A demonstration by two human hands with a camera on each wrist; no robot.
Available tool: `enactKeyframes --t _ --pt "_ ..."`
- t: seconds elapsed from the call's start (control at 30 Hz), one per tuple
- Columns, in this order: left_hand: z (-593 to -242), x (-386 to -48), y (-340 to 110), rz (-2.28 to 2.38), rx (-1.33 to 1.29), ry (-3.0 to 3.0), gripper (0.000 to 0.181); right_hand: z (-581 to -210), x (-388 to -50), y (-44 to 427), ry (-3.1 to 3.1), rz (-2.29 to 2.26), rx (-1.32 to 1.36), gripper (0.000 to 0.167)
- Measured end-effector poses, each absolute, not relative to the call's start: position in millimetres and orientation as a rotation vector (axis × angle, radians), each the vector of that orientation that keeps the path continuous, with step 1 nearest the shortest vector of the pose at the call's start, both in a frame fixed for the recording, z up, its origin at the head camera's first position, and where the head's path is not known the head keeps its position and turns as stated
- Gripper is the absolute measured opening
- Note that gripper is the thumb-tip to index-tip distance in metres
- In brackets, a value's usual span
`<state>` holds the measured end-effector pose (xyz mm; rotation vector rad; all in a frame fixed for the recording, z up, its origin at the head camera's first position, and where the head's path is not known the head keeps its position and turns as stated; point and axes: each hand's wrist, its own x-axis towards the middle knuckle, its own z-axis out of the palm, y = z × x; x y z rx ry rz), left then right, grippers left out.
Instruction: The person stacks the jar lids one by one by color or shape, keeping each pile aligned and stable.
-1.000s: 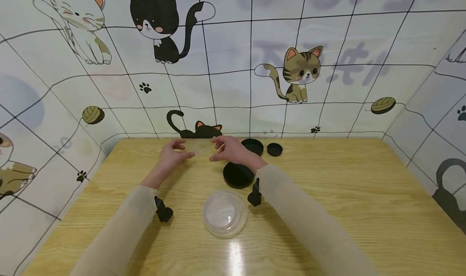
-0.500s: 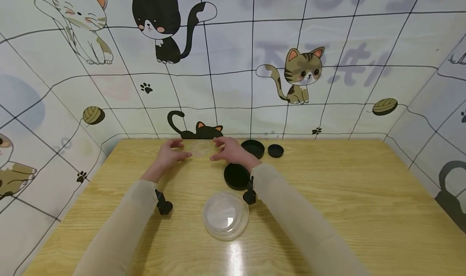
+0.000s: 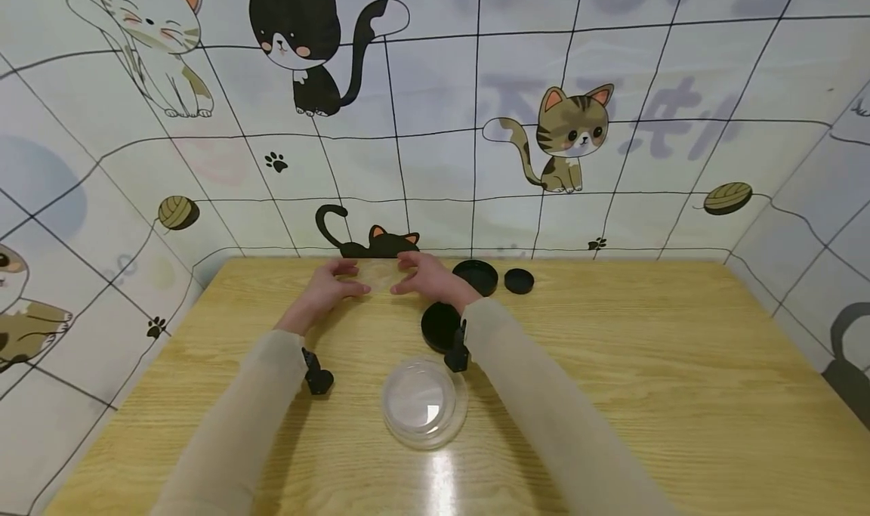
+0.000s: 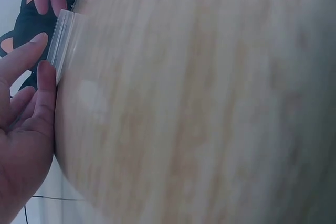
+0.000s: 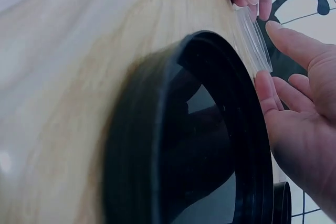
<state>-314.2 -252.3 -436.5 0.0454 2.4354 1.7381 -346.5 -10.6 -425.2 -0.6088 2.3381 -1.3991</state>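
Note:
At the back edge of the table, between my two hands, lies a low, round, clear plastic piece (image 3: 381, 276) like a lid; layered rims (image 5: 255, 40) show in the right wrist view. My left hand (image 3: 328, 288) is at its left side, fingers and thumb loosely bent and apart. From the right, my right hand (image 3: 430, 278) reaches to it with thumb and fingers likewise spread. Fingertips of both hands are at or very near its rim; whether they touch is hard to tell. Under my right wrist sits a round black lid (image 3: 440, 327), partly covered by the wrist camera.
Behind the right forearm are a black round lid (image 3: 476, 277) with a raised rim and a smaller black one (image 3: 519, 281). Nearer me, clear round plastic lids (image 3: 423, 403) lie stacked on the wooden table (image 3: 646, 380). A cat-print wall covering (image 3: 435, 168) rises behind the table.
My left hand has shifted slightly right, toward the clear piece, after a small move left. The right wrist has swung a little left. The lids look unmoved.

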Motion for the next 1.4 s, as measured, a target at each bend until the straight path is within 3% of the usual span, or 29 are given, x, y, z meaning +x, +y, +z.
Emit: enactKeyframes --t 0.2,0.53,0.97,1.4 --pt "-439 -317 -253 1.784 0.057 2.409 0.074 -425 -348 -12 2.266 -1.461 -0.574 0.086" --pt "-436 -314 -248 1.72 0.063 2.447 0.077 -425 -350 -11 2.279 -1.418 -0.572 0.078" --pt "-432 -313 -244 1.593 0.07 2.525 0.063 -431 -356 -9 2.325 -1.391 -0.624 0.065" --pt "-440 -318 -246 1.614 0.068 2.525 0.062 -433 -355 -9 2.41 -1.326 -0.639 0.056"
